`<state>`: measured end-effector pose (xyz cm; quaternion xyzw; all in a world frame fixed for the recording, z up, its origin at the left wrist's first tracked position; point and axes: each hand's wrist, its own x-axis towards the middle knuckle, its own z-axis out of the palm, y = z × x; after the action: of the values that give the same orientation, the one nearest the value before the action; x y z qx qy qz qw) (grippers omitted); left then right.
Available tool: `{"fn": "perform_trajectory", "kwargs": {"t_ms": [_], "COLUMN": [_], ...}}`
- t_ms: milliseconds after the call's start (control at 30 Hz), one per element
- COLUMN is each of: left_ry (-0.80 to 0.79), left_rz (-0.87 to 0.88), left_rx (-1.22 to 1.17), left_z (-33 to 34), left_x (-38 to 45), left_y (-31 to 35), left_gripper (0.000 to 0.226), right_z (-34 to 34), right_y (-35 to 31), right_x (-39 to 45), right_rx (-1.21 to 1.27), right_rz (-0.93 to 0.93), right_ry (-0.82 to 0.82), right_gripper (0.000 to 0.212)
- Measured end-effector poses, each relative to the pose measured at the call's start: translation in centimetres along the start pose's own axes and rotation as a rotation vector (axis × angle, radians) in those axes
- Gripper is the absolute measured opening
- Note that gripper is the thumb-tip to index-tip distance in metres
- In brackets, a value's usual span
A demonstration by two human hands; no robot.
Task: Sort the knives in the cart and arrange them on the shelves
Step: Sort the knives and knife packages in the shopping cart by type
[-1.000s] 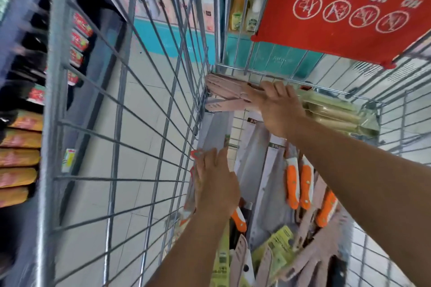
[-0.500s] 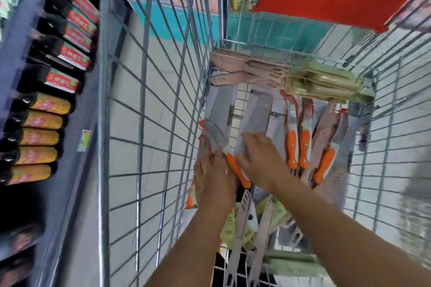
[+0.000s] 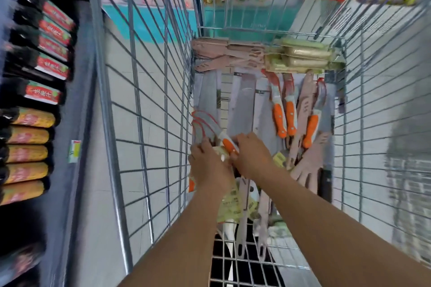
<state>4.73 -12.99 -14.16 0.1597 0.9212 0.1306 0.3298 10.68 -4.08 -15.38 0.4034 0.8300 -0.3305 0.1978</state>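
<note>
Fingers of both your hands meet low on the left side of the wire cart (image 3: 149,100): your left hand (image 3: 207,165) curls down onto a small stack of packaged knives against the left wall, though whether it truly grips them you cannot tell from here, and your right hand (image 3: 253,158) pinches the orange handle of the top knife (image 3: 227,144) in that stack, its blade pointing away from you. Going by size, the cart holds everything else: across its far end lie two piles, one of pink sheathed knives (image 3: 231,56) on the left and one of pale green packaged knives (image 3: 303,58) on the right, touching each other. Below them, about four long grey cleaver packs (image 3: 242,105) lie side by side along the floor of the cart. To their right sit three orange-handled knives (image 3: 290,119), two close together and one apart, with pink knives between and beneath them. Near your forearms two slim pink knives (image 3: 243,212) rest on yellow-green cards. Outside the cart, on your left, a shelf carries a row of dark bottles (image 3: 35,91), five red-labelled and five orange-labelled as far as the blur allows.
</note>
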Motion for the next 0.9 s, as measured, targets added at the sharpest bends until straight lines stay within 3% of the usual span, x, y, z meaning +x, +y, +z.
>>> {"fn": "perform_trajectory", "kwargs": {"t_ms": [267,400,467,600,733,800,900], "left_ry": [0.024,-0.054,-0.096,-0.139,-0.119,-0.187,-0.265], "left_rz": [-0.01,-0.022,-0.011,-0.106,-0.122,-0.057,0.187], "left_rx": [0.033,0.081,0.072,-0.018,-0.121,-0.074,0.261], "left_z": [0.0,-0.2,-0.3,-0.4,-0.7,-0.8,-1.1], "left_x": [-1.5,-2.0,-2.2,-2.6,-2.9,-3.2,-3.8], "left_y": [-1.2,-1.5,-1.8,-2.1,-2.2,-1.9,-1.6], "left_gripper": [0.088,0.088,0.084,0.076,0.044,0.035,0.043], "right_z": [-0.4,-0.8,-0.8,-0.6,-0.7,-0.9,-1.2], "right_y": [1.8,3.3,3.7,3.9,4.6,5.4,6.4], "right_x": [-2.2,-3.9,-4.9,-6.2,-7.0,-7.3,-7.6], "right_rx": [0.186,0.144,0.167,0.124,0.196,0.264,0.229], "right_rz": [0.12,0.13,0.12,0.067,0.091,0.167,0.213], "right_ry": [0.125,-0.118,-0.185,-0.144,-0.08,-0.035,-0.077], "right_gripper": [0.023,0.022,0.029,0.026,0.022,0.024,0.027]}}
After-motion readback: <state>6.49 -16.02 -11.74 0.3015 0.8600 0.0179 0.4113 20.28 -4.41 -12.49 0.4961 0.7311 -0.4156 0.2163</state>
